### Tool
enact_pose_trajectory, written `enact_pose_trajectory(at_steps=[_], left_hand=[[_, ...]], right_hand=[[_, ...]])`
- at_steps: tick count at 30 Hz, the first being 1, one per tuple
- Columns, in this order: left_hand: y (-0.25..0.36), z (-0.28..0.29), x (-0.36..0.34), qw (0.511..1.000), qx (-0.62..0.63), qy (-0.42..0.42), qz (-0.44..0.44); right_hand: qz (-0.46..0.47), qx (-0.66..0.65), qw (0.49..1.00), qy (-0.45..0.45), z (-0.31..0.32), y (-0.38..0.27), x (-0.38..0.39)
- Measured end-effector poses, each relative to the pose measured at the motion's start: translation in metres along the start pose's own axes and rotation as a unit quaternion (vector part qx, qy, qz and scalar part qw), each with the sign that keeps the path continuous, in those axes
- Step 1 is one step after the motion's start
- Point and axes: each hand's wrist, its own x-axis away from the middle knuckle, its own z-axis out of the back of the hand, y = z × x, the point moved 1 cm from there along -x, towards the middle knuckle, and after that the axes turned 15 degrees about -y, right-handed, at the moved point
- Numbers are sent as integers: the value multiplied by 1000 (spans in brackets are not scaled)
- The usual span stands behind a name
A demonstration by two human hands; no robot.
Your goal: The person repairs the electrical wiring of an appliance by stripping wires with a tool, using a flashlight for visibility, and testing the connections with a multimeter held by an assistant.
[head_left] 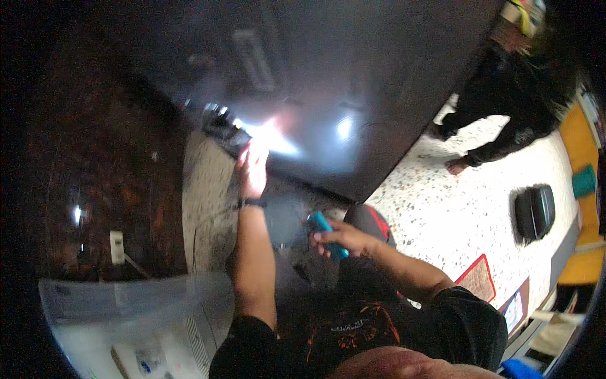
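Speckled floor (435,196), oblong teal tool (320,222)

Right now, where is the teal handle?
In the head view, the teal handle is in the right hand, just below the picture's middle, to the right of the left forearm.

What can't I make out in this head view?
Head view, all four:
Left hand: bright glare washes out its far end, so whether it holds anything is unclear.
Teal tool in the right hand: partly covered by that hand and blurred; its kind is unclear.
Yellow item, upper right: cut off by the top edge.
Blue item, lower left: too small and blurred.
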Motion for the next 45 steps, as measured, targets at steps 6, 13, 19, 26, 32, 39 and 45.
enact_pose_trajectory(at_steps=[6, 13, 19, 26, 32, 39, 45], left_hand=[[-4, -31, -12, 983, 183, -9, 19], [-12, 4, -1, 964, 256, -38, 64], [3, -11, -3, 961, 275, 3, 33], [23, -18, 2, 958, 281, -35, 42], [25, -8, 11, 975, 214, -36, 39], [19, -11, 26, 988, 139, 29, 64], [23, -29, 30, 995, -3, 9, 101]], right_hand=[[21, -59, 998, 19, 7, 12, 47], [-51, -44, 997, 27, -6, 23, 64], [-27, -115, 993, -27, -16, 14, 64], [7, -138, 989, -52, -40, -10, 42], [8, -135, 987, -86, -45, -9, 25], [-36, -99, 993, -57, -29, 11, 30], [-39, -82, 995, -49, -17, 12, 34]])
